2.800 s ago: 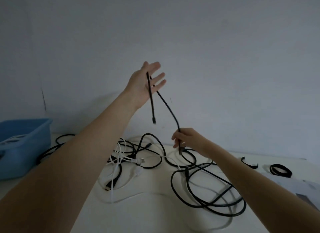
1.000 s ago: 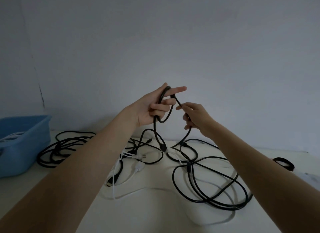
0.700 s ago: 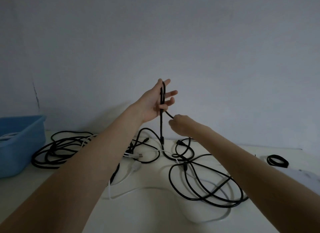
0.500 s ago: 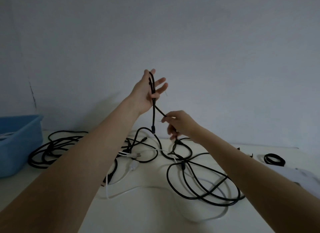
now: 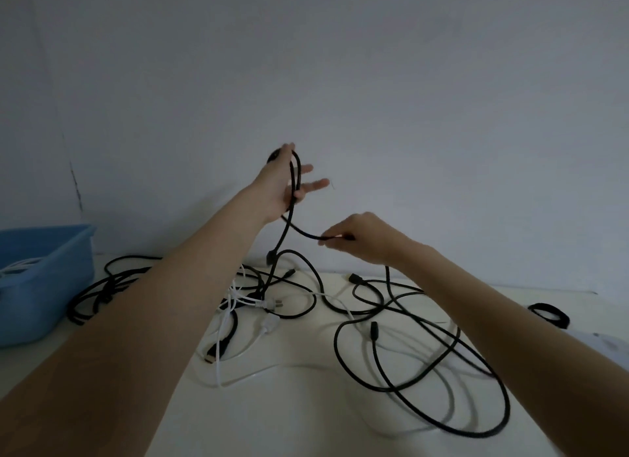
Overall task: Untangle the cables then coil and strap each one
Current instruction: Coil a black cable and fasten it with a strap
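My left hand (image 5: 284, 184) is raised above the table and holds a narrow loop of a black cable (image 5: 295, 184) against its palm, fingers partly spread. From there the cable sags to my right hand (image 5: 360, 237), which pinches it lower and to the right. One plug end (image 5: 271, 257) hangs below the left hand. The remaining length of this cable drops into large black loops (image 5: 425, 364) on the white table (image 5: 306, 415). A white cable (image 5: 238, 320) lies tangled with black cables at the centre.
A blue plastic bin (image 5: 41, 279) stands at the left edge of the table. A separate black cable bundle (image 5: 102, 286) lies beside it. A small black strap ring (image 5: 549, 313) lies at the far right. The wall stands close behind the table.
My left hand has dropped slightly while keeping the loop. My right hand has slid out along the cable to the right, drawing a length of it sideways.
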Motion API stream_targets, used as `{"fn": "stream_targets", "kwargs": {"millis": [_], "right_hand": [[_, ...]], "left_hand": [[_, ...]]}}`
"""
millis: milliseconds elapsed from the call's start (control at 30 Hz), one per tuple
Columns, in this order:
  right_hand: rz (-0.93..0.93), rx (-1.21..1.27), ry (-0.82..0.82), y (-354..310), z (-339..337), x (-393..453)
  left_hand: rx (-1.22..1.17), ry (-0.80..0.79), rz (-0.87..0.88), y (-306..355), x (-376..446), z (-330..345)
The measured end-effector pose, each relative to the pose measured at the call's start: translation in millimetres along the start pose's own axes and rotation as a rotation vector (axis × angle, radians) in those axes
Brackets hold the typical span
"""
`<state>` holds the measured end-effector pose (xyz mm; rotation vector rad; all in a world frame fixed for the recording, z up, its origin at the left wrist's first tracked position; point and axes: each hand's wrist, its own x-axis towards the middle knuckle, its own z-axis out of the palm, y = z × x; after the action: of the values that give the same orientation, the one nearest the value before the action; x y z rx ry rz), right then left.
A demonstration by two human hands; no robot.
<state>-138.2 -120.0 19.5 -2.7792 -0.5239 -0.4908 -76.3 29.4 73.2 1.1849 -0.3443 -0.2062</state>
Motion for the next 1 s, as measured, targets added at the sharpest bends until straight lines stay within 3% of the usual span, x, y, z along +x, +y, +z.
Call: {"fn": "stream_targets", "kwargs": {"millis": [100, 200, 333, 467, 533, 667, 867, 1000], "right_hand": [[-0.017, 0.005, 0.003, -14, -23, 12], [0.025, -0.013, 0.026, -13, -43, 18], [0.118, 0.092, 0.086, -7, -51, 19], [0.137, 0.022, 0.014, -10, -52, 20], [0.155, 0.028, 0.037, -11, -56, 20], [0.226, 0.131, 0.006, -10, -55, 19], [0.231, 0.631, -0.105, -9, -36, 8], [0.306, 0.790, 0.124, -7, -24, 9]], "left_hand": [[0.340, -0.072, -0.161, -18, -2, -8], [0.423, -0.236, -0.281, -25, -7, -17], [0.510, -0.403, -0.352, -21, -19, -13], [0.752, -0.470, -0.345, -19, -22, -9], [0.690, -0.472, -0.301, -20, -20, -10], [0.279, -0.372, -0.285, -18, -19, -11], [0.348, -0.487, -0.277, -13, -28, -8], [0.279, -0.455, -0.250, -15, -31, -4]]}}
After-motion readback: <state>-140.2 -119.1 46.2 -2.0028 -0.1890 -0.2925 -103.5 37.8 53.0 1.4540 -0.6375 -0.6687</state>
